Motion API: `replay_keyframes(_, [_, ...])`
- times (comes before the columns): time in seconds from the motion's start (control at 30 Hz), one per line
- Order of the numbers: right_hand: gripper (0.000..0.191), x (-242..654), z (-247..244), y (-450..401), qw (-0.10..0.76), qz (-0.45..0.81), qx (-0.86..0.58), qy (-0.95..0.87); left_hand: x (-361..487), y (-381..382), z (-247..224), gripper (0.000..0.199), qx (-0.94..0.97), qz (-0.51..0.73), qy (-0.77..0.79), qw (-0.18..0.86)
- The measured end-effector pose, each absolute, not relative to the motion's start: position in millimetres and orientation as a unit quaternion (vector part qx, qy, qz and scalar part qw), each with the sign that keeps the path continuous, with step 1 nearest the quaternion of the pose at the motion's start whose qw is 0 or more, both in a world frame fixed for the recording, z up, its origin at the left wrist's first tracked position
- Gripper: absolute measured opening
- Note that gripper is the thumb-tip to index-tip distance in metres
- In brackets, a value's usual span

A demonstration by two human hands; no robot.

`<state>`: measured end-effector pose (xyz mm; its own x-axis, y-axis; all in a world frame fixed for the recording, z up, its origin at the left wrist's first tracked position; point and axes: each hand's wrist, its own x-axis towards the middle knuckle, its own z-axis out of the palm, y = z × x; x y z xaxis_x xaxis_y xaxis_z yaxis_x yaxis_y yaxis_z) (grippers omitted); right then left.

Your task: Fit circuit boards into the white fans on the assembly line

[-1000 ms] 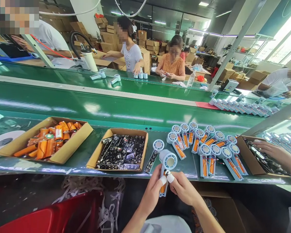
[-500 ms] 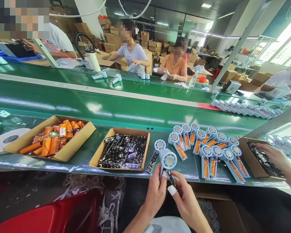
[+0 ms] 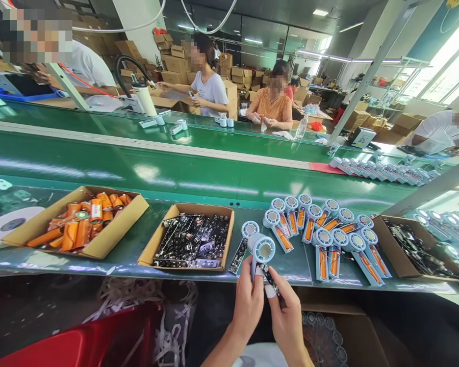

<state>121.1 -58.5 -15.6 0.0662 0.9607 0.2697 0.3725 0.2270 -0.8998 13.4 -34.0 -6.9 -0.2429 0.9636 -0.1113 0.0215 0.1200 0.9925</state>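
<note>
The pale-blue plastic housing with a round, slotted head (image 3: pixel 263 248) is held at the front edge of the glossy green bench (image 3: pixel 292 268), its handle wrapped by the left hand (image 3: pixel 249 300). A slim black circuit board (image 3: pixel 270 280) is pinched by the right hand (image 3: pixel 288 312). The housing is judged light, stiff and smooth, best gripped by its handle; the board, probably fragile, by its edges.

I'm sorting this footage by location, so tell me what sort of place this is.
Most likely an electronics assembly workshop: a long green conveyor belt crosses the view, loose circuit boards fill a cardboard tray, and matching pale blue units lie grouped nearby.
</note>
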Motion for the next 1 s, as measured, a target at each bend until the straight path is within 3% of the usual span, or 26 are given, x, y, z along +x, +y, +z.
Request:
replay_keyframes(0.13, [0.038,118.1,-17.9,-57.3,0.495,0.319,-0.540,-0.601,13.7,-31.6,-5.1,0.035,0.397,0.525,0.596,0.461])
replay_keyframes(0.37, [0.039,119.4,-15.8,-49.5,0.488,0.283,-0.556,-0.611,16.9,-37.0,-5.0,0.046,0.346,0.539,0.505,0.579])
replay_keyframes(0.53, [0.053,119.6,-1.3,-49.8,0.347,0.148,-0.565,-0.733,23.0,-37.7,-10.8,0.060,0.347,0.548,0.544,0.533])
replay_keyframes(0.77, [0.080,127.6,28.4,-58.5,0.145,0.080,-0.557,-0.814,18.5,-34.6,-10.5,0.055,0.314,0.541,0.523,0.579])
replay_keyframes(0.9, [0.088,131.8,35.2,-59.6,0.107,0.092,-0.528,-0.838,16.7,-33.5,-16.2,0.057,0.285,0.544,0.511,0.601])
replay_keyframes(1.0, [0.089,134.8,36.4,-57.4,0.131,0.088,-0.510,-0.845,16.8,-31.9,-19.6,0.058,0.261,0.549,0.494,0.621])
